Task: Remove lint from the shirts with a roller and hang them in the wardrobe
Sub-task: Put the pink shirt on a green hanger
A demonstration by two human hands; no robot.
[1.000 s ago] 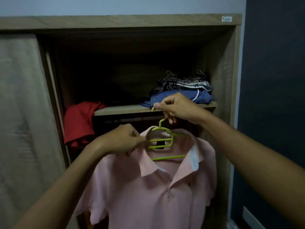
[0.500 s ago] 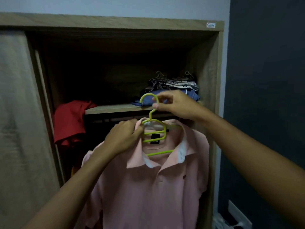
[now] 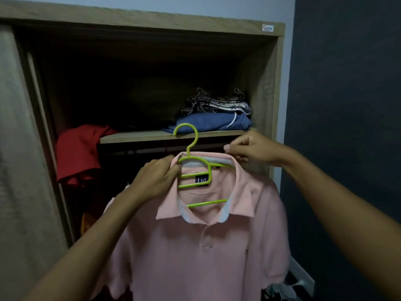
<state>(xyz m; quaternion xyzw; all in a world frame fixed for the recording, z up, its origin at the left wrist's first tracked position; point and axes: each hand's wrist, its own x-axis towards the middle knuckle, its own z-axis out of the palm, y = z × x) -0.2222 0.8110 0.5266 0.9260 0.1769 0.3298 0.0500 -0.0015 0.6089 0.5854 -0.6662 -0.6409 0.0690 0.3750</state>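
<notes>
Logging status: pale pink polo shirt is on the lime-green plastic hanger, between the hands. Left hand grips collar and hanger; right hand pinches the collar. The hook stands free above them. I judge hanging in the wooden wardrobe remains.

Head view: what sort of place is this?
Probably a bedroom, in front of an open wooden wardrobe: folded clothes on its shelf, a red garment inside, and a pink polo shirt on a green hanger.
</notes>
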